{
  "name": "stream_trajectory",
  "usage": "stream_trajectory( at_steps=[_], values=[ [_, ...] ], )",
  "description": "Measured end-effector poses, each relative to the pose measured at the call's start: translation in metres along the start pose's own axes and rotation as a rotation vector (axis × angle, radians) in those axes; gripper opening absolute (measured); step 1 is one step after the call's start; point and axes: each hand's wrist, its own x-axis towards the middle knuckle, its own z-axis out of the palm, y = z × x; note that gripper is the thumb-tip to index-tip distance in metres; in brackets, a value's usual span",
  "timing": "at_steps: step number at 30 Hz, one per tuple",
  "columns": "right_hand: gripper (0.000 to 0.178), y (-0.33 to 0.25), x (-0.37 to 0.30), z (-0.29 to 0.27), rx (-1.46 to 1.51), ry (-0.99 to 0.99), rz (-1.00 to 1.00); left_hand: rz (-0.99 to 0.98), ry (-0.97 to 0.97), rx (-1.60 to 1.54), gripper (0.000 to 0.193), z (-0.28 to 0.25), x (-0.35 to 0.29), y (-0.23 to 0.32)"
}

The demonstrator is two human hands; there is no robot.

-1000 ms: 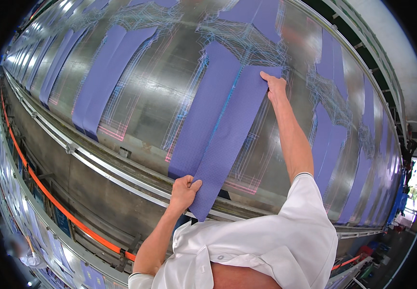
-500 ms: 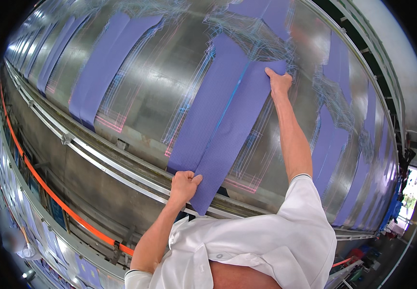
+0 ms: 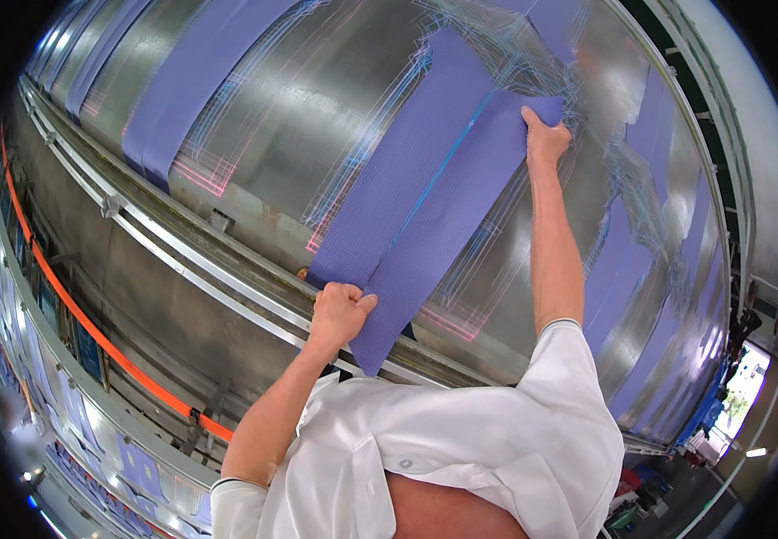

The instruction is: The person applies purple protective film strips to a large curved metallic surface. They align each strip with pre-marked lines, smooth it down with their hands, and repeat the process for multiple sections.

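Note:
A purple, finely ribbed fabric panel [image 3: 425,193] lies slantwise on a long metal table [image 3: 268,117], with a blue line running down its middle. My left hand [image 3: 342,313] is closed on its near edge, thumb pressed toward the fingers. To the right of that hand, the panel's near corner hangs over the table edge. Far up on the right, my right hand [image 3: 546,142] pinches the panel's far right corner between thumb and fingers; the fingers are partly hidden. Between the two hands the cloth lies mostly smooth.
Blue and pink printed lines [image 3: 214,175] mark the table around the panel. More purple panels [image 3: 196,81] lie left and right. Metal rails [image 3: 182,269] run along the near edge, with an orange cable or tube [image 3: 101,350] below them. Another long table with panels stands at lower left.
My view has shifted, so the table and panel sit higher in the picture. Both hands keep their hold at about the same places on the fabric.

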Motion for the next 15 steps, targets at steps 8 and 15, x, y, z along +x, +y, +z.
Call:
stream_trajectory(
  at_steps=[8, 15],
  values=[
    [0.032, -0.004, -0.006, 0.001, 0.027, 0.008, -0.007, -0.035, -0.017, 0.016, 0.044, -0.004, 0.0, 0.005],
    [0.032, -0.008, -0.009, 0.0, -0.124, 0.05, -0.142, -0.032, 0.004, 0.024, 0.04, 0.0, 0.002, -0.002]
  ],
)
